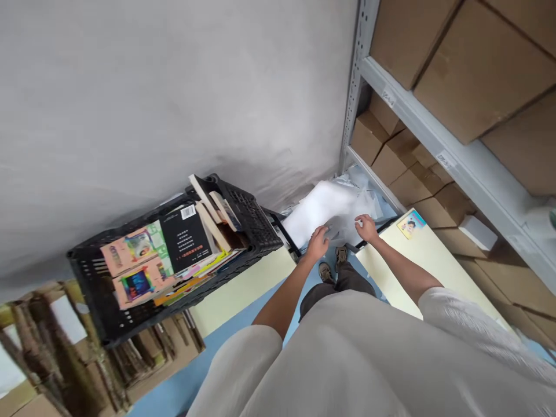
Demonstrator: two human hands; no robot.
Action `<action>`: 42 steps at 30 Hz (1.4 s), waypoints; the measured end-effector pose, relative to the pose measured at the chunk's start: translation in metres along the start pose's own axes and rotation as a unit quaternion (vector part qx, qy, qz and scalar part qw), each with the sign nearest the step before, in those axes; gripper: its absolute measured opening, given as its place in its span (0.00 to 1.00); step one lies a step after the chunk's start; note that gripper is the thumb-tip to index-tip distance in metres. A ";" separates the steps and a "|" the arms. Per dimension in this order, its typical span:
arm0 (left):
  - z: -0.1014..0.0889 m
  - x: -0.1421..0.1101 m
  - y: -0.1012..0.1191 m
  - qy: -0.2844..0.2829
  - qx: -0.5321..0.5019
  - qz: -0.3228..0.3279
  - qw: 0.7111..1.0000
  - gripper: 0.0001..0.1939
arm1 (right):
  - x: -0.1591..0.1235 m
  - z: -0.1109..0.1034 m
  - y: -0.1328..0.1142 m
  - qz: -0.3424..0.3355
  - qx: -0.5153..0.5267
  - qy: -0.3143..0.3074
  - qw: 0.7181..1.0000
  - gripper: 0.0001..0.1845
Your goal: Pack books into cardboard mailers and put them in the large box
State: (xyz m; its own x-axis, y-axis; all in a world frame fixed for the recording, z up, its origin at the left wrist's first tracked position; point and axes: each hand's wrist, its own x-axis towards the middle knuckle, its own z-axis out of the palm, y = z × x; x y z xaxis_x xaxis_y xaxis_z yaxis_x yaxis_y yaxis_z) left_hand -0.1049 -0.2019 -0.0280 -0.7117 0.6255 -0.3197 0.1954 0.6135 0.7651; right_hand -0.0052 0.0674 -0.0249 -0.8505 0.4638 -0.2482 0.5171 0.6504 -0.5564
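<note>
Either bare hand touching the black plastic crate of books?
No, the left hand and right hand are both apart from the black plastic crate, to its right.

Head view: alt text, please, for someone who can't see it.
A person's bare left hand and right hand are at the near edge of loose white sheeting; whether they grip it is unclear. A black plastic crate of colourful books stands left, grey metal shelving with brown cardboard boxes right.
</note>
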 end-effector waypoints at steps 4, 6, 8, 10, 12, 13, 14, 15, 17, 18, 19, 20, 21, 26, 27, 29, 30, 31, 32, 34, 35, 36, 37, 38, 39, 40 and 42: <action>0.018 0.045 -0.013 0.030 -0.025 -0.042 0.998 0.24 | 0.060 0.019 0.030 0.055 0.052 -0.018 0.997 0.13; 0.031 0.067 -0.023 0.042 -0.038 -0.056 0.997 0.23 | 0.088 0.030 0.047 0.078 0.071 -0.019 0.994 0.11; 0.045 0.088 -0.034 0.047 -0.050 -0.067 0.995 0.22 | 0.114 0.044 0.066 0.100 0.077 -0.024 0.992 0.09; 0.060 0.105 -0.047 0.047 -0.060 -0.078 0.994 0.22 | 0.136 0.058 0.084 0.131 0.072 -0.038 0.988 0.08; 0.077 0.121 -0.061 0.042 -0.067 -0.092 0.993 0.22 | 0.155 0.073 0.103 0.158 0.066 -0.053 0.984 0.08; 0.085 0.128 -0.069 0.038 -0.069 -0.100 0.992 0.22 | 0.163 0.082 0.112 0.167 0.064 -0.059 0.982 0.07; 0.094 0.135 -0.077 0.033 -0.070 -0.108 0.991 0.22 | 0.170 0.090 0.122 0.173 0.061 -0.063 0.981 0.07; 0.102 0.141 -0.085 0.027 -0.071 -0.114 0.991 0.22 | 0.177 0.099 0.132 0.178 0.058 -0.067 0.980 0.07; 0.120 0.152 -0.103 0.014 -0.068 -0.118 0.991 0.23 | 0.189 0.116 0.152 0.191 0.050 -0.079 0.977 0.06; 0.128 0.157 -0.112 0.009 -0.065 -0.117 0.991 0.24 | 0.195 0.125 0.161 0.203 0.044 -0.087 0.974 0.07; 0.136 0.162 -0.120 0.004 -0.062 -0.114 0.991 0.24 | 0.199 0.133 0.170 0.219 0.039 -0.096 0.970 0.07; 0.144 0.167 -0.129 -0.002 -0.061 -0.111 0.992 0.25 | 0.204 0.141 0.178 0.237 0.034 -0.103 0.966 0.06; 0.151 0.171 -0.137 -0.007 -0.061 -0.107 0.992 0.26 | 0.208 0.150 0.185 0.254 0.034 -0.106 0.961 0.06; 0.177 0.190 -0.163 -0.015 -0.081 -0.099 0.992 0.28 | 0.225 0.184 0.205 0.294 0.126 -0.093 0.943 0.11; 0.181 0.193 -0.165 -0.016 -0.084 -0.101 0.991 0.28 | 0.228 0.189 0.206 0.297 0.149 -0.093 0.939 0.13; 0.186 0.196 -0.169 -0.020 -0.086 -0.104 0.991 0.28 | 0.234 0.198 0.206 0.291 0.189 -0.096 0.933 0.16; 0.188 0.196 -0.170 -0.021 -0.084 -0.105 0.991 0.27 | 0.237 0.201 0.206 0.285 0.204 -0.095 0.932 0.17; 0.189 0.195 -0.171 -0.022 -0.083 -0.104 0.991 0.27 | 0.241 0.204 0.204 0.281 0.215 -0.092 0.931 0.18; 0.189 0.194 -0.172 -0.022 -0.081 -0.103 0.991 0.27 | 0.244 0.206 0.202 0.282 0.220 -0.085 0.930 0.18; 0.188 0.190 -0.173 -0.023 -0.076 -0.103 0.991 0.27 | 0.249 0.210 0.195 0.291 0.218 -0.067 0.929 0.18; 0.187 0.188 -0.173 -0.022 -0.075 -0.105 0.991 0.27 | 0.251 0.211 0.190 0.292 0.213 -0.057 0.931 0.18; 0.185 0.186 -0.172 -0.021 -0.074 -0.107 0.991 0.27 | 0.252 0.211 0.184 0.285 0.206 -0.049 0.935 0.17; 0.183 0.184 -0.170 -0.020 -0.074 -0.108 0.991 0.27 | 0.252 0.210 0.177 0.270 0.197 -0.043 0.942 0.17; 0.179 0.182 -0.168 -0.018 -0.074 -0.108 0.991 0.26 | 0.251 0.209 0.169 0.249 0.187 -0.039 0.950 0.17; 0.175 0.180 -0.164 -0.016 -0.075 -0.108 0.991 0.26 | 0.250 0.207 0.160 0.224 0.176 -0.039 0.958 0.17; 0.171 0.179 -0.160 -0.013 -0.075 -0.106 0.991 0.25 | 0.248 0.204 0.149 0.200 0.167 -0.040 0.965 0.17; 0.159 0.178 -0.148 -0.007 -0.073 -0.100 0.992 0.24 | 0.242 0.194 0.126 0.160 0.163 -0.051 0.972 0.20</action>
State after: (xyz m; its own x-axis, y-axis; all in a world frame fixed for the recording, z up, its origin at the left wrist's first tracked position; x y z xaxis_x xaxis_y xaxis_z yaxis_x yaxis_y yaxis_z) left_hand -0.1531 -0.1050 -0.2869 -0.7167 0.5051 -0.4809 -0.0502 0.6503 0.7580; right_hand -0.1652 0.1447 -0.3092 -0.6655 0.5375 -0.5179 0.7125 0.2504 -0.6555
